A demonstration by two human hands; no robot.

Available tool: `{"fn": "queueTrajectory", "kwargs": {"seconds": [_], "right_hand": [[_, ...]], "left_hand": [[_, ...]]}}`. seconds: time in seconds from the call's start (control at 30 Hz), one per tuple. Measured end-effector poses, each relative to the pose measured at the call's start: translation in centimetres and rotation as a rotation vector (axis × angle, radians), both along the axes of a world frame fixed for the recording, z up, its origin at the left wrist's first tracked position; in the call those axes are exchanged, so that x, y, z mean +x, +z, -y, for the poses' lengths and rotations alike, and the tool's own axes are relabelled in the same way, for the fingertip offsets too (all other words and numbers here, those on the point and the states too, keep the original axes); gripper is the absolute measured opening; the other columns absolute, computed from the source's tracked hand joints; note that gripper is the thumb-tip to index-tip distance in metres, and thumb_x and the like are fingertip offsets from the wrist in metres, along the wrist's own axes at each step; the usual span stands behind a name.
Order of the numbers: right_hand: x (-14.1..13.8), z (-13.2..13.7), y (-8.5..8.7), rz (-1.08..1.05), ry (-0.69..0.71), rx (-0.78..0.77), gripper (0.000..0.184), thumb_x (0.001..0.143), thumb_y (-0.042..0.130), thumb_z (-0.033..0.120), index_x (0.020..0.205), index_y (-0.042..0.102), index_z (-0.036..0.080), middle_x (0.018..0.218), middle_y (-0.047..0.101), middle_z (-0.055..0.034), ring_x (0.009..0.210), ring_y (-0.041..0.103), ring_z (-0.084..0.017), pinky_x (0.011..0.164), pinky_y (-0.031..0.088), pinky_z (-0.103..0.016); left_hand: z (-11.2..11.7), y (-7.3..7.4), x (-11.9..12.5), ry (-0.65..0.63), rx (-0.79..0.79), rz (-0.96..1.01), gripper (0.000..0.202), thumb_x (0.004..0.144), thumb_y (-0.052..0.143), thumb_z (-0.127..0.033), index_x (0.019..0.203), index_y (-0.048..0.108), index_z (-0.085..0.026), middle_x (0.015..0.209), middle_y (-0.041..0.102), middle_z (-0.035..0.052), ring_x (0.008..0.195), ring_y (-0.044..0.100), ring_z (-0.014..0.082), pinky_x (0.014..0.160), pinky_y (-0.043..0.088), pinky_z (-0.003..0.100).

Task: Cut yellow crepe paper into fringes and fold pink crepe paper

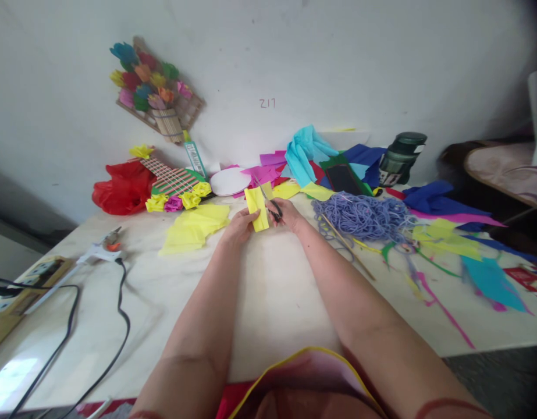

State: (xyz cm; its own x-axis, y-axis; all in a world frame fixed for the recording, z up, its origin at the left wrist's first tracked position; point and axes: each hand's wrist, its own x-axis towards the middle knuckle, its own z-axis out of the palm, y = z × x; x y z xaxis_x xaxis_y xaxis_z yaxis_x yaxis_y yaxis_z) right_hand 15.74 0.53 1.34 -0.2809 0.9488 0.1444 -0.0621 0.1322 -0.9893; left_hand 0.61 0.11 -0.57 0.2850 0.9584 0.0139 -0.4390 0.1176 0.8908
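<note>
Folded yellow crepe paper [256,205] stands upright over the table, pinched along its lower left edge by my left hand [241,226]. My right hand [287,215] has its fingers in the black handles of a pair of scissors [275,213]. The blades point up and left, right at the paper's upper right side; I cannot tell whether they touch it. Loose yellow crepe sheets [194,227] lie on the table left of my left hand. A white disc [230,181] lies just behind the paper.
Purple yarn [364,216] is heaped at right beside a stick [351,250]. A glue gun [105,251] with a black cord and a power strip [28,285] sit at left. Behind are a flower-trimmed craft [174,180], coloured paper [307,151] and a dark green bottle [401,157].
</note>
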Motion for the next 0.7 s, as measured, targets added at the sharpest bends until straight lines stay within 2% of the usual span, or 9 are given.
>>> {"fn": "queueTrajectory", "kwargs": {"seconds": [0.43,0.57,0.7], "right_hand": [[-0.25,-0.89,-0.76,-0.093,-0.059,0.032,0.030,0.061,0.068,0.040,0.069,0.052,0.016,0.042,0.046,0.0074,0.029,0.037,-0.005,0.030,0.029,-0.018],[-0.23,-0.91,-0.64,-0.119,-0.089,0.015,0.030,0.059,0.070,0.039,0.067,0.052,0.016,0.042,0.047,0.0072,0.030,0.038,-0.005,0.031,0.031,-0.018],[-0.04,-0.66,-0.28,-0.135,-0.185,-0.016,0.032,0.061,0.067,0.044,0.066,0.049,0.017,0.040,0.046,0.0075,0.030,0.039,-0.005,0.031,0.032,-0.018]], "left_hand": [[-0.16,-0.07,0.05,0.052,-0.029,0.010,0.025,0.068,0.062,-0.012,0.093,0.063,-0.007,0.086,0.067,0.0122,0.087,0.062,0.0229,0.085,0.048,0.037],[-0.11,0.10,0.14,0.110,-0.055,0.018,0.023,0.067,0.062,-0.010,0.090,0.062,-0.007,0.085,0.067,0.0117,0.088,0.062,0.0228,0.085,0.048,0.037],[-0.15,0.21,0.17,0.209,-0.085,0.044,0.018,0.068,0.061,-0.010,0.086,0.062,-0.009,0.081,0.067,0.0102,0.087,0.062,0.0221,0.083,0.049,0.037]]}}
